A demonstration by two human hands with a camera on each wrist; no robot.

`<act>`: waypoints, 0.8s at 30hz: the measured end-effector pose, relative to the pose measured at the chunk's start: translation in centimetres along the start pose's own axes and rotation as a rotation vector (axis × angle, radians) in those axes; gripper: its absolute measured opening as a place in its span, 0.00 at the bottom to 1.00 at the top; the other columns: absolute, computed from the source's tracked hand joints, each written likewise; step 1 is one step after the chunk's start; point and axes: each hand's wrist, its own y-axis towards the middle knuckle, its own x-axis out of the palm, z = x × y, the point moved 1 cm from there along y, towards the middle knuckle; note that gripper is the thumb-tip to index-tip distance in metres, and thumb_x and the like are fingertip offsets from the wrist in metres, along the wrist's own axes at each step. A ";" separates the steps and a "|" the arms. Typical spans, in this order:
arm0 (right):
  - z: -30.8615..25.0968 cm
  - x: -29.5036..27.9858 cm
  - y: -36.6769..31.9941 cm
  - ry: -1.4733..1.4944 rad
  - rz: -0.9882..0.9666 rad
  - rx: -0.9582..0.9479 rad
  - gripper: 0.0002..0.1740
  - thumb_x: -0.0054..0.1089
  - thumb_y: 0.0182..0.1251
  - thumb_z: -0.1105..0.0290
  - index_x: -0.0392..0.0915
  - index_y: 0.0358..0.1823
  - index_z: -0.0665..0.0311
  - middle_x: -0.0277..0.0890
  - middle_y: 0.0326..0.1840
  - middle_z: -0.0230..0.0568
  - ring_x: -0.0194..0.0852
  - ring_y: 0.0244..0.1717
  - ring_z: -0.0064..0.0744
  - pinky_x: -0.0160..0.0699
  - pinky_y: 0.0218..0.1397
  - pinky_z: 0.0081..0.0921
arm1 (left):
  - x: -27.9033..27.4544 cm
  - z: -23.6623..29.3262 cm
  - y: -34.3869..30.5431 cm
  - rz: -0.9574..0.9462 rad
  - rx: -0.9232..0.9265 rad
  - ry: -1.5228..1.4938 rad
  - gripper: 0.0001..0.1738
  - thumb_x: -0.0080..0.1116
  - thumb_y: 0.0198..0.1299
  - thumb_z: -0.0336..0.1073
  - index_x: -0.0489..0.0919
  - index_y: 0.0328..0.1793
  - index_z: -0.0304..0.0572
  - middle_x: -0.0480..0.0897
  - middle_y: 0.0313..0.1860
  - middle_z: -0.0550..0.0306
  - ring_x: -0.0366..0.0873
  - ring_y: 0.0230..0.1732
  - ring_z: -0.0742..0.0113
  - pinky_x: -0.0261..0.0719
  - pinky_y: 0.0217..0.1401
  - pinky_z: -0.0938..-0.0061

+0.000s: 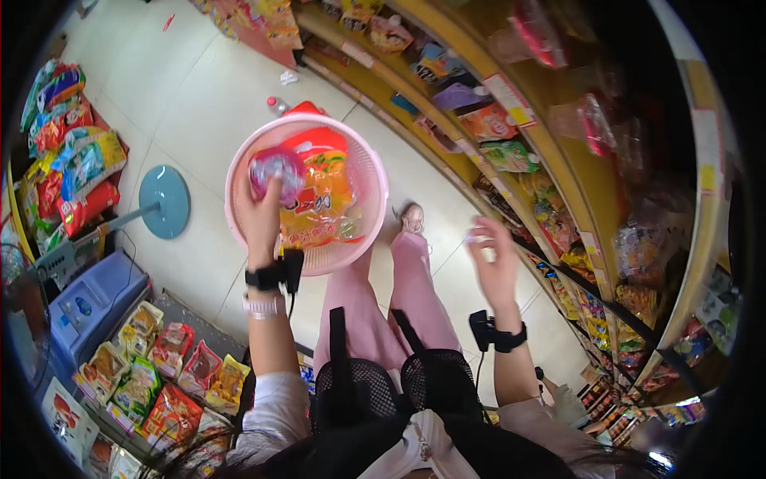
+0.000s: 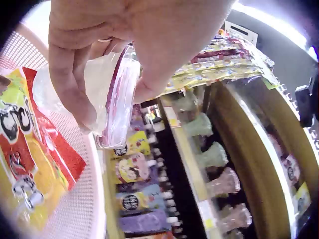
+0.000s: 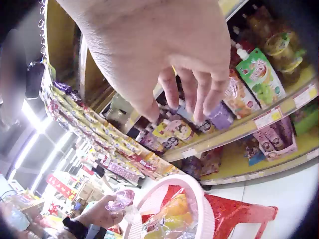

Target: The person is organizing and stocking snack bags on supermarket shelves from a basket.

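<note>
My left hand (image 1: 260, 223) grips a clear plastic cup with a round pink-purple lid (image 1: 279, 172), above the left part of a pink basket (image 1: 380, 172). In the left wrist view, fingers and thumb close around the side of the cup (image 2: 119, 107), at the basket's edge. A yellow, orange and red snack bag (image 1: 323, 180) lies inside the basket, with clear wrapping beside it. My right hand (image 1: 493, 263) hangs in the air near the shelves, fingers loosely bent and holding nothing. In the right wrist view, pouches on the shelf show behind its fingers (image 3: 169, 87).
A red stool (image 3: 237, 211) stands under the basket. Curved yellow shelves (image 1: 447, 152) of spouted pouches and snacks run along the right. To the left are packaged foods (image 1: 171, 347), a blue round base on a pole (image 1: 165, 201) and piled snack bags (image 1: 88, 160).
</note>
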 end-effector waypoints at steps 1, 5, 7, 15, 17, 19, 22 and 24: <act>-0.3 0.6 -0.1 0.019 -0.114 -0.026 0.22 0.62 0.57 0.74 0.70 0.54 0.66 0.75 0.46 0.41 0.75 0.41 0.25 0.75 0.40 0.21 | -0.1 0.8 -1.6 -0.023 0.015 -0.010 0.18 0.57 0.57 0.29 0.72 0.54 0.30 0.78 0.43 0.55 0.76 0.41 0.71 0.76 0.43 0.77; -3.4 0.6 -1.0 0.238 -0.397 0.113 0.29 0.63 0.60 0.67 0.65 0.62 0.61 0.74 0.51 0.44 0.77 0.42 0.25 0.74 0.41 0.21 | 2.0 2.0 -8.4 -0.249 -0.154 0.002 0.22 0.59 0.56 0.29 0.71 0.57 0.30 0.77 0.46 0.56 0.75 0.42 0.72 0.76 0.43 0.77; -4.5 -1.5 -1.4 0.267 -0.402 0.112 0.30 0.61 0.62 0.64 0.62 0.64 0.59 0.72 0.54 0.44 0.77 0.41 0.25 0.75 0.42 0.21 | 4.9 3.5 -11.7 -0.468 -0.197 -0.016 0.22 0.60 0.55 0.29 0.71 0.56 0.31 0.77 0.45 0.55 0.75 0.42 0.72 0.76 0.43 0.78; -2.1 -12.1 -2.8 0.405 -0.222 0.094 0.19 0.54 0.67 0.63 0.69 0.55 0.64 0.73 0.35 0.32 0.70 0.26 0.15 0.69 0.22 0.13 | 19.3 13.8 -19.8 -0.868 -0.144 -0.274 0.24 0.56 0.58 0.31 0.67 0.60 0.34 0.77 0.45 0.53 0.78 0.37 0.73 0.77 0.31 0.80; -2.1 -15.4 -2.3 0.554 -0.117 0.182 0.18 0.53 0.67 0.63 0.69 0.54 0.65 0.74 0.34 0.32 0.68 0.24 0.14 0.67 0.21 0.14 | 22.3 15.5 -20.4 -0.961 -0.192 -0.414 0.23 0.54 0.60 0.31 0.65 0.61 0.35 0.77 0.45 0.53 0.78 0.33 0.73 0.76 0.27 0.80; -1.7 -17.7 -1.1 0.558 0.008 0.194 0.18 0.53 0.67 0.62 0.70 0.53 0.65 0.74 0.34 0.32 0.68 0.23 0.14 0.66 0.20 0.13 | 25.4 17.4 -19.8 -1.009 -0.086 -0.365 0.25 0.54 0.60 0.30 0.63 0.63 0.34 0.76 0.46 0.53 0.78 0.36 0.73 0.77 0.31 0.80; -0.6 -20.2 1.9 0.599 0.145 0.133 0.19 0.53 0.67 0.61 0.70 0.53 0.64 0.75 0.35 0.32 0.70 0.25 0.15 0.67 0.21 0.12 | 29.9 19.2 -18.7 -0.995 0.118 -0.291 0.25 0.54 0.60 0.29 0.61 0.63 0.33 0.76 0.45 0.54 0.78 0.37 0.74 0.77 0.33 0.80; -0.1 -21.3 3.8 0.626 0.174 0.134 0.19 0.53 0.67 0.60 0.70 0.53 0.63 0.75 0.37 0.32 0.70 0.26 0.15 0.68 0.22 0.12 | 32.7 19.6 -17.7 -0.918 0.226 -0.275 0.24 0.53 0.60 0.29 0.62 0.62 0.32 0.77 0.43 0.54 0.78 0.34 0.74 0.76 0.31 0.80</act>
